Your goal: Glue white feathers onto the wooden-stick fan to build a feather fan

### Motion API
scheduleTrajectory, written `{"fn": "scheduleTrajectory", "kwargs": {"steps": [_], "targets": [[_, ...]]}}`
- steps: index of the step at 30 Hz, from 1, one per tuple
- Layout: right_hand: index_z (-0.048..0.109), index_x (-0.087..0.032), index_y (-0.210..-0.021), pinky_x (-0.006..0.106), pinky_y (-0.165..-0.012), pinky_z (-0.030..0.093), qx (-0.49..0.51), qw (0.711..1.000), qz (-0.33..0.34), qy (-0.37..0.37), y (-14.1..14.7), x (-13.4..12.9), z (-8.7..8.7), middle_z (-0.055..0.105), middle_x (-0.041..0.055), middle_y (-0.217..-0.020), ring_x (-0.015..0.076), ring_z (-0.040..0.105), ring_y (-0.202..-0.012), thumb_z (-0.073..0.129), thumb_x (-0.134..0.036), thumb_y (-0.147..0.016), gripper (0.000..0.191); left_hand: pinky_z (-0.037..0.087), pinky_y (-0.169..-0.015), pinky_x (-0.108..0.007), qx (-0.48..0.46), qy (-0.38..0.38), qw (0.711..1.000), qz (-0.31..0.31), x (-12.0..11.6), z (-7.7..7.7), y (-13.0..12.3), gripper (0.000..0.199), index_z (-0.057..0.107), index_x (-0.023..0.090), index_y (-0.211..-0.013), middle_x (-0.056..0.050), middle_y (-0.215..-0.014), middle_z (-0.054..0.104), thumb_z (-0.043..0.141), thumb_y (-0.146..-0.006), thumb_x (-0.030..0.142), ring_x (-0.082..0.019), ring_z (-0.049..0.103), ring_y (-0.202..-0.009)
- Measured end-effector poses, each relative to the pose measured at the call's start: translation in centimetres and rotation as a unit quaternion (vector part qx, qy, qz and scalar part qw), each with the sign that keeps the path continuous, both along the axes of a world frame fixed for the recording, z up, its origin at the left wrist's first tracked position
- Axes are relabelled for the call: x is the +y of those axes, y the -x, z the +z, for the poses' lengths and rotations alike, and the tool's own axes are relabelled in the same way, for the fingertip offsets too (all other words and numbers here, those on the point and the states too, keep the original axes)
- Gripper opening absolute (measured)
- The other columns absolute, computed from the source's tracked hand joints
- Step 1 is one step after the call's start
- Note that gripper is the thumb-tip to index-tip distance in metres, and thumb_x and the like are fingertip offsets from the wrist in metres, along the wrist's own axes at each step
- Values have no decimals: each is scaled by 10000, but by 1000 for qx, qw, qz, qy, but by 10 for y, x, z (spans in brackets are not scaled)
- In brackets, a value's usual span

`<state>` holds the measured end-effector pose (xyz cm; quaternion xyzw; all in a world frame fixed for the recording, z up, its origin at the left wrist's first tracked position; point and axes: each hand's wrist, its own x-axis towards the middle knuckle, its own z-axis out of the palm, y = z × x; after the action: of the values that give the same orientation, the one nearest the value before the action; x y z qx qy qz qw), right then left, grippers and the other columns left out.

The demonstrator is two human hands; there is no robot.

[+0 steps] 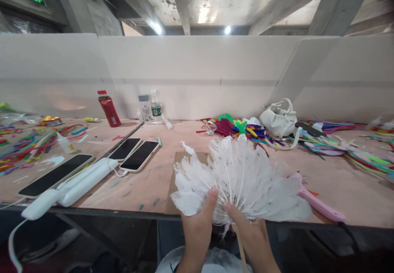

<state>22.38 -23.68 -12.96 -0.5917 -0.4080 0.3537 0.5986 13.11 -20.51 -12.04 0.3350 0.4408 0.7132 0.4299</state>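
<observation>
A white feather fan point(243, 174) is spread wide above the front edge of the table, its quills meeting at the bottom centre. My left hand point(200, 224) grips its lower left part, thumb laid on the feathers and fingers hidden behind. On the other side, my right hand point(248, 228) holds the fan near the base, its thumb pressed on the quills. A thin pale stick handle point(240, 248) runs down from the base beside my right hand. Beneath the fan's left side lies a brown cardboard piece point(172, 191).
A pink hot glue gun point(320, 203) lies right of the fan. Phones point(140, 156), a white power strip point(88, 183) and a glue bottle point(65, 143) are at left. Bottles point(109, 109) stand behind. A white handbag point(278, 119) and coloured pipe cleaners point(347, 150) lie at right.
</observation>
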Motion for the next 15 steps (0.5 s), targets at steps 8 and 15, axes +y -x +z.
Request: {"fn": "scheduleTrajectory", "kwargs": {"steps": [8,15], "targets": [[629,-251,-468,287,-791,537,-43,999,-21,25,-2,-2,4,693,35,-586,243,706,-744,682,-498,-808,423,585,-986,-432,-110,40,993,-22,-2,-2,9,532,732,166,-1160,-114,-1108,784,905,-712,394,-319,723,-1117],[592,-210,-462,287,-518,493,80,994,-55,58,-2,6,-9,586,28,-471,196,578,-503,747,-536,-733,451,580,-626,-242,36,-39,998,-25,0,-2,43,344,725,156,-887,-33,-795,743,865,-747,437,-191,709,-714]]}}
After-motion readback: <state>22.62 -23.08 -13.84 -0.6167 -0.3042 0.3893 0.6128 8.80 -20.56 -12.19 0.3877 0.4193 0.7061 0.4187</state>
